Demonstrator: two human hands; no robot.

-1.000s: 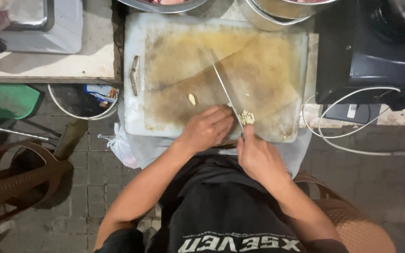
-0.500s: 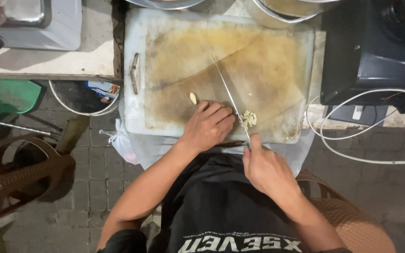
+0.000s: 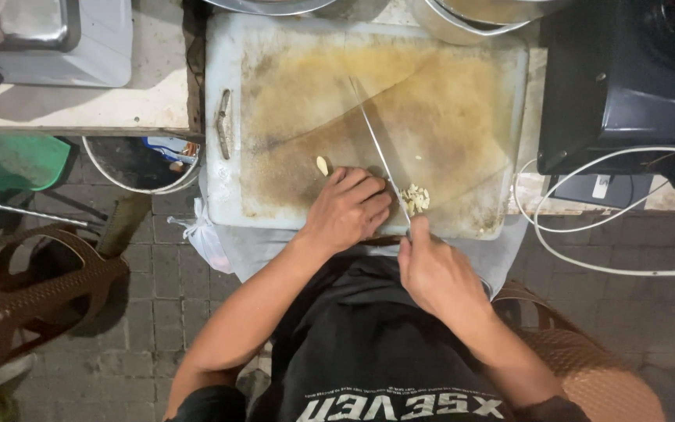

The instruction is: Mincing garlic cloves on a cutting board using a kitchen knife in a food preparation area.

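Our right hand (image 3: 437, 275) is closed around the handle of a knife (image 3: 378, 153), blade edge-down on the board (image 3: 462, 101) so it can chop the garlic (image 3: 414, 198) near the front edge. Our left hand (image 3: 347, 209), fingers curled under and away from the edge, presses down just beside the blade; what it pins we cannot tell, and one clove (image 3: 322, 165) lies just beyond it.

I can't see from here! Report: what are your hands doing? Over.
Right hand grips knife. Left hand presses on board. Chopped bits beside blade. Nothing in the way.

A stained, matt plastic cutting board (image 3: 291, 101) carries a thin, shiny metal knife blade (image 3: 376, 148), beside a glossy black appliance (image 3: 626, 78).
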